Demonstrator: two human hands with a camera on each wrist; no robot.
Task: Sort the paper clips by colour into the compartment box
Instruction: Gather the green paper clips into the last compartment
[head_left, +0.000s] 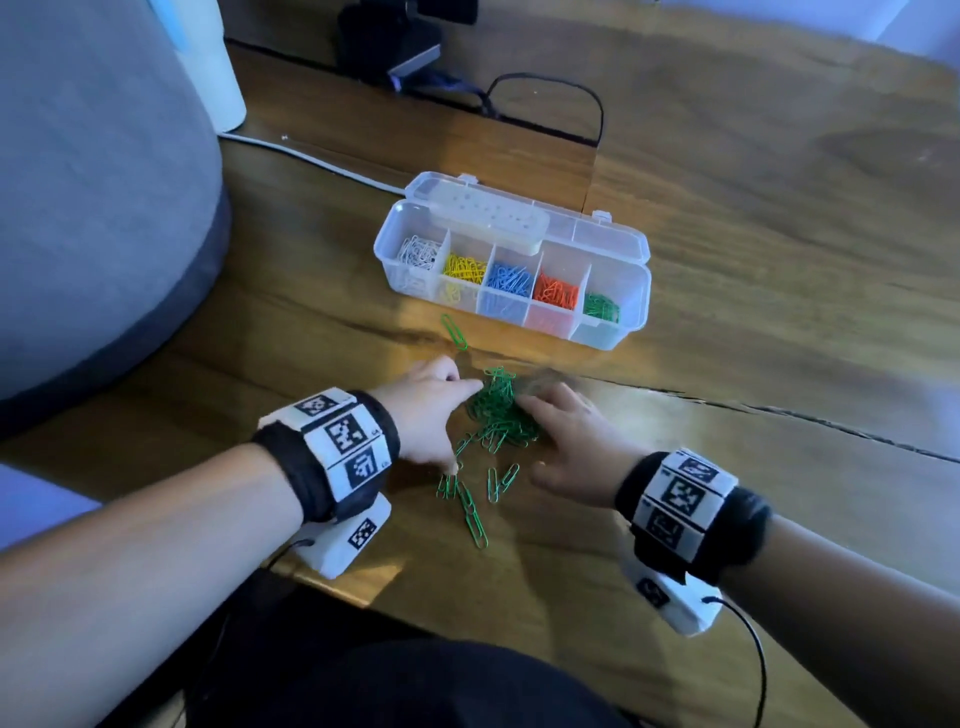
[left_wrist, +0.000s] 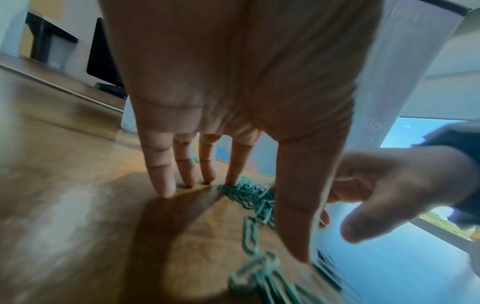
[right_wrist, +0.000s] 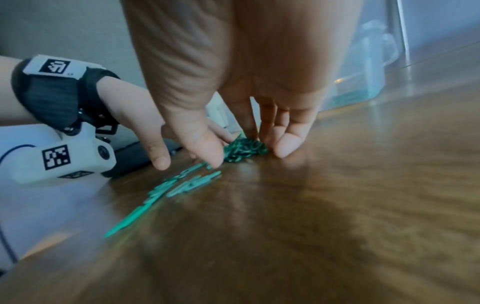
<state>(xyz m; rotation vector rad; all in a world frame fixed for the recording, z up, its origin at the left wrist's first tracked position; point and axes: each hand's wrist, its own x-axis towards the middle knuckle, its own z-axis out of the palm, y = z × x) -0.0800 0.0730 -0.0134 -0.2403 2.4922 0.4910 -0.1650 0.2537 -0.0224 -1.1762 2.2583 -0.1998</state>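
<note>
A heap of green paper clips (head_left: 501, 410) lies on the wooden table (head_left: 727, 467) between my two hands. My left hand (head_left: 441, 410) stands with straight fingers on the table, its fingertips (left_wrist: 166, 189) against the heap's left side. My right hand (head_left: 556, 431) presses straight fingers against the heap's right side (right_wrist: 244, 149). Neither hand holds a clip. Loose green clips (head_left: 470, 506) trail toward me, and one green clip (head_left: 453, 330) lies alone nearer the box. The clear compartment box (head_left: 621, 335) stands open beyond, holding white, yellow, blue, red and green clips in separate compartments.
The box lid (head_left: 597, 234) is tipped back behind the compartments. A grey cushion (head_left: 93, 208) fills the left side. A white cable (head_left: 311, 161) and a black cable loop (head_left: 545, 104) lie at the back. The table's front edge (head_left: 363, 597) is near my wrists.
</note>
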